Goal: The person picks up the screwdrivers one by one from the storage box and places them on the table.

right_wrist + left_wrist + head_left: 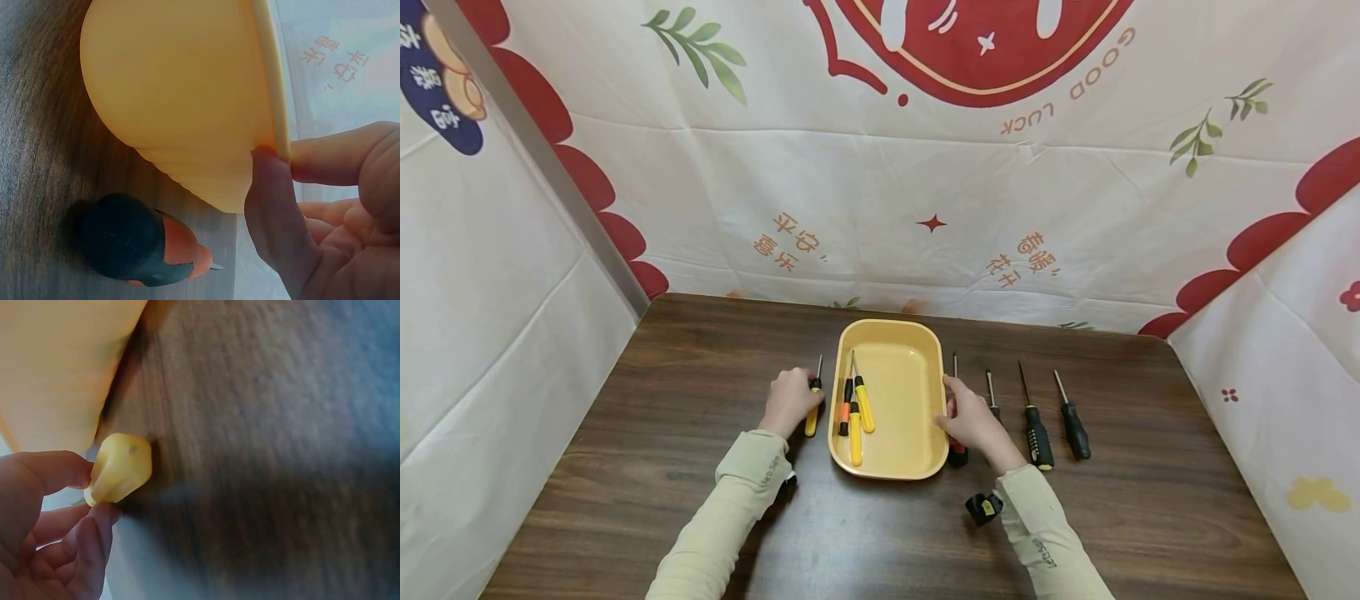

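Observation:
Left of the yellow tray [891,477], my left hand [792,400] pinches a yellow-handled screwdriver [811,423] between thumb and fingertips. Its yellow handle end [125,464] shows close up in the left wrist view, beside the tray's wall. On the tray's right side, my right hand [973,417] pinches the rim [275,94] between thumb and finger. Inside the tray, along its left side, lie two yellow-handled screwdrivers [865,407] and an orange-and-black one [845,412]. Just right of the tray, partly behind my right hand, is a red-and-black screwdriver [957,454].
Further right on the wooden table [880,542] lie a screwdriver [989,383] partly covered by my right hand, a black-and-yellow one [1038,437] and a black one [1076,432]. A printed cloth [880,183] hangs behind the table's back edge.

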Motion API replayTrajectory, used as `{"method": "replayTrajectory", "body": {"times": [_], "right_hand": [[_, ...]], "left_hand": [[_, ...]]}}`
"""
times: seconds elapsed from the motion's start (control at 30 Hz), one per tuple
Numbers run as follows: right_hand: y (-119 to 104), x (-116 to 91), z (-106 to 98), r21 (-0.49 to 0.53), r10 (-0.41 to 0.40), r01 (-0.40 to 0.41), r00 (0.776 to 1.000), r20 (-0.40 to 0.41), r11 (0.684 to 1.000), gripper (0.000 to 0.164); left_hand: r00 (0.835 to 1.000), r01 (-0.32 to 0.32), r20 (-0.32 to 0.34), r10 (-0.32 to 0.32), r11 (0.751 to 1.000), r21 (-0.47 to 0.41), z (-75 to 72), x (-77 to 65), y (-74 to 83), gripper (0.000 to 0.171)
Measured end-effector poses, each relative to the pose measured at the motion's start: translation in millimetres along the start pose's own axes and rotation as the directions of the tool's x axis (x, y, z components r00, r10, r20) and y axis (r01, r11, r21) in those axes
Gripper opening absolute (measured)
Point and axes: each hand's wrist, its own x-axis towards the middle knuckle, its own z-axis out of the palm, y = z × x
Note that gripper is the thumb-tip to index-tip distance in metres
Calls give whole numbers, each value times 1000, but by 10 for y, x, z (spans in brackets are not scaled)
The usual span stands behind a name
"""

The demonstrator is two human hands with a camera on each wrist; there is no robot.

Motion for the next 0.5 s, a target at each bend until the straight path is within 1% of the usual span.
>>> {"method": "replayTrajectory", "body": {"times": [0.1,0.3,0.4,0.5], "right_hand": [[2,3,4,5,-1,1,1000,0,1000,65],[2,3,4,-6,-4,4,1000,2,1000,65],[8,4,5,-8,1,0,1000,3,1000,65],[14,7,7,-3,8,-8,1000,6,1000,65]], "left_hand": [[1000,7,5,-7,1000,23,13,2,7,21],[1000,8,1,-8,998,57,25,0,25,10],[1000,-2,4,2,998,67,28,-3,24,10],[1000,-13,16,12,996,83,26,-11,22,13]]}}
